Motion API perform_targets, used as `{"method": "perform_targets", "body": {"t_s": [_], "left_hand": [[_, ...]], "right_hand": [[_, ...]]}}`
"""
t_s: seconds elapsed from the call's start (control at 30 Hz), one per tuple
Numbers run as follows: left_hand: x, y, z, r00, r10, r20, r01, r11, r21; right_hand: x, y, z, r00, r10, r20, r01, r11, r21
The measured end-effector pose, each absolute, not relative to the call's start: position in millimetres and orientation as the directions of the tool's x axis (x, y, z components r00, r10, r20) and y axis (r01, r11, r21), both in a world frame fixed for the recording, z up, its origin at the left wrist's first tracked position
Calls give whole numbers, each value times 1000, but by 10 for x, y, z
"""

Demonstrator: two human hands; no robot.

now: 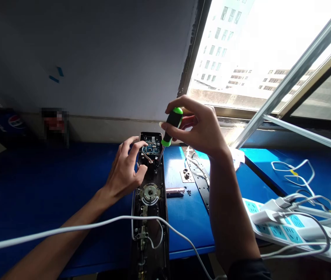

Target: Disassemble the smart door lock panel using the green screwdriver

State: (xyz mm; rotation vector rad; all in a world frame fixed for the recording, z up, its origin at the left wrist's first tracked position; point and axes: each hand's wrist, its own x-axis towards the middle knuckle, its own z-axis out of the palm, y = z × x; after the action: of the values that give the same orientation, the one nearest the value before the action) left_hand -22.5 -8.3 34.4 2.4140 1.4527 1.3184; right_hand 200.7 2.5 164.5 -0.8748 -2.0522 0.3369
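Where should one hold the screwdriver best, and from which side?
Probably by its thick handle, from the upper right, as the right hand grips it: the handle tilts that way, clear of the black panel, while the thin shaft points down.

- A blue table (51,186), glossy where window light fell on it, stood against the wall.
- A long, open black casing (161,210) lay on it, its lower end reaching past the near edge.
- Just right of the casing lay a reddish cylinder (175,191), with a cluster of small dark screws (189,192) beside it.
- Beyond these sat a pale square piece (191,180), near a dark perforated panel (204,189).
- Farther right, a white cable (293,172) lay in loops.
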Motion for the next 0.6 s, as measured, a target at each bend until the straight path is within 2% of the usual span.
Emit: {"method": "perform_targets", "body": {"t_s": [0.1, 0.2, 0.6], "left_hand": [[-232, -72, 323, 284, 618, 733, 621, -701, 351], [-242, -63, 308, 385, 530, 755, 558, -786, 267], [-246, -16, 235, 473, 497, 727, 536, -818, 210]], "right_hand": [[1976, 22, 1639, -404, 683, 609, 450, 728, -517], [1949, 15, 1638, -412, 660, 628, 440, 748, -497], [1895, -14, 1634, -368, 678, 636, 474, 725, -499]]}}
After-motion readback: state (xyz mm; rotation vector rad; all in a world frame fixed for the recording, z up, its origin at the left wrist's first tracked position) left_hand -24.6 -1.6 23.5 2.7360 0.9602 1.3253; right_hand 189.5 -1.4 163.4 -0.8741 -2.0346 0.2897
